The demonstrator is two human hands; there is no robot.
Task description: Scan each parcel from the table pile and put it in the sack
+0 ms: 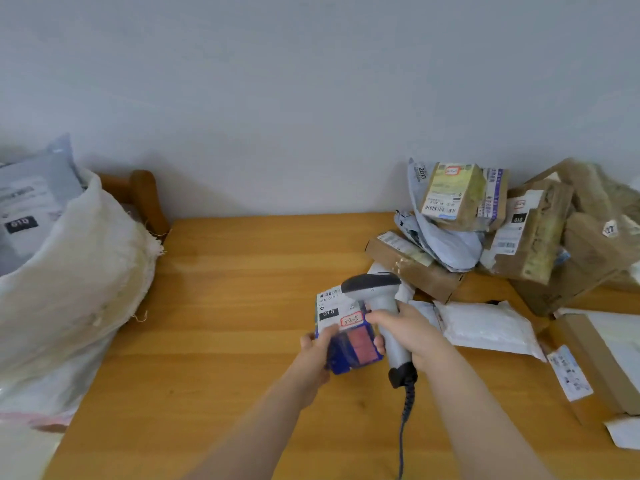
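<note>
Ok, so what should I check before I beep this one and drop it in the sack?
1. Parcel held: ok. The left hand grips the blue parcel above the table.
2. Scanner held: ok. The right hand grips the scanner by its handle.
3. Label showing: ok. The white label faces up, next to the scanner's head.
4. Beep done: cannot tell. No scan light shows.
5. Sack ready: ok. The sack stands open at the left, with a grey parcel sticking out of it.

Left grip [317, 355] and right grip [410, 332], both curled
</note>
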